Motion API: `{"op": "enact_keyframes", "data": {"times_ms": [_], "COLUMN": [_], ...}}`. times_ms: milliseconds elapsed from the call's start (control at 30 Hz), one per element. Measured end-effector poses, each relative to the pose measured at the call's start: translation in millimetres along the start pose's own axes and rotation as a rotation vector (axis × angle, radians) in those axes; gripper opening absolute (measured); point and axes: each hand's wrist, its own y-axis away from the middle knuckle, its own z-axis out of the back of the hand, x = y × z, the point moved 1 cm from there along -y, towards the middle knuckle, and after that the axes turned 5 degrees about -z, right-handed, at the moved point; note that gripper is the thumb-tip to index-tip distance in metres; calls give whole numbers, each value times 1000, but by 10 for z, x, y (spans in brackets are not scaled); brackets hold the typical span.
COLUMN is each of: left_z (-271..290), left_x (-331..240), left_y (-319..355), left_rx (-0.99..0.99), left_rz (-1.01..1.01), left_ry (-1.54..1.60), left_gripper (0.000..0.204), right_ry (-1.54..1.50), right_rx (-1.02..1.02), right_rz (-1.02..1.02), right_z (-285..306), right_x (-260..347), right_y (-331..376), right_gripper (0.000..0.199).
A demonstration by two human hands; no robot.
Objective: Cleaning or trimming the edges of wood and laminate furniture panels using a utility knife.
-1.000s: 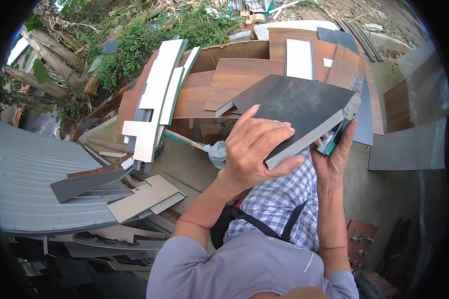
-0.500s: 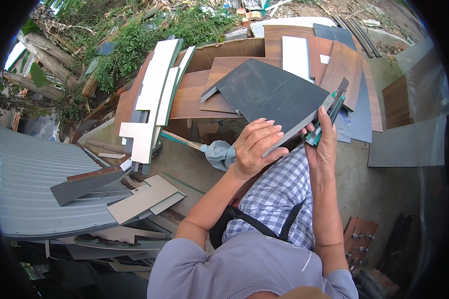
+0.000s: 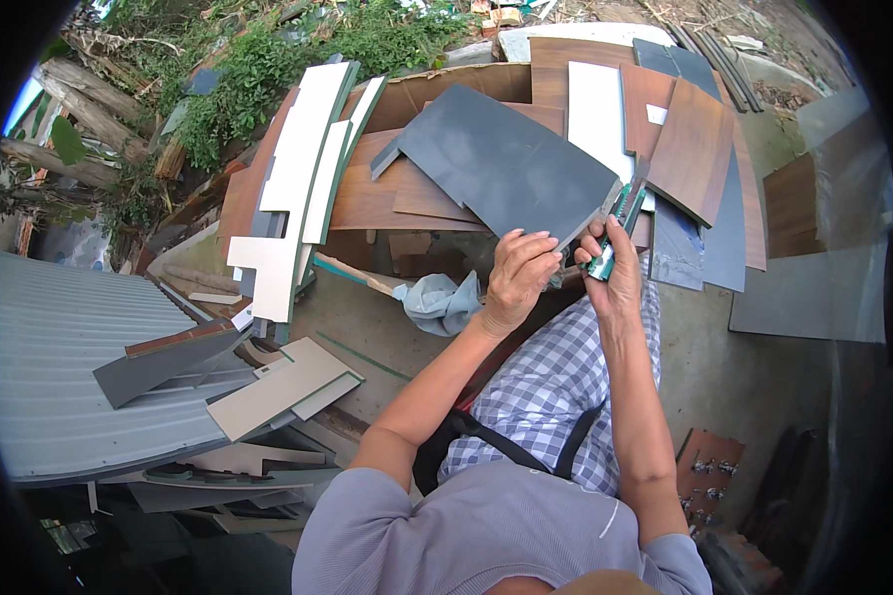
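A dark grey board with a notched left corner slants in front of me over brown wood-grain boards. My left hand is at its near edge, fingers bent over the corner; part of the grip is hidden. In my right hand is a utility knife with a green handle, its fingers closed round it. The knife's dark blade points up and away, alongside the board's right edge. Whether the blade touches that edge, I cannot tell.
White boards with green edges stack at the left. Wood-grain panels lie at the right. A pale blue cloth hangs on a stick below the pile. Beige offcuts rest by a corrugated metal sheet.
The grey board has tipped flatter and shifted left and away. My right hand has moved slightly left with the knife, and the left hand has shifted a little along the board's near edge.
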Motion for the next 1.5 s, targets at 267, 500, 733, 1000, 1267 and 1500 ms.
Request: {"op": "enact_keyframes", "data": {"times_ms": [267, 500, 733, 1000, 1267, 1500], "left_z": [68, 123, 140, 164, 209, 98], "left_x": [62, 431, 600, 520, 568, 596], "left_y": [219, 101, 143, 212, 224, 262], "left_rx": [-24, -337, -387, -450, -257, -162], "left_rz": [407, 957, 1158, 1365, 1430, 1346], "left_ry": [175, 195, 237, 389, 322, 104], "left_gripper": [14, 33, 46, 52, 58, 61], "right_ry": [-20, 13, 727, 1484, 1621, 1683], "right_rx": [-61, -110, -268, -283, -167, -91], "right_rz": [-106, -127, 229, 612, 642, 664], "right_z": [307, 429, 291, 216, 223, 241], "right_x": [-152, -226, -102, 163, 63, 144], "right_y": [-49, 34, 111, -196, -241, -253], "right_gripper": [14, 15, 29, 39, 39, 38]}}
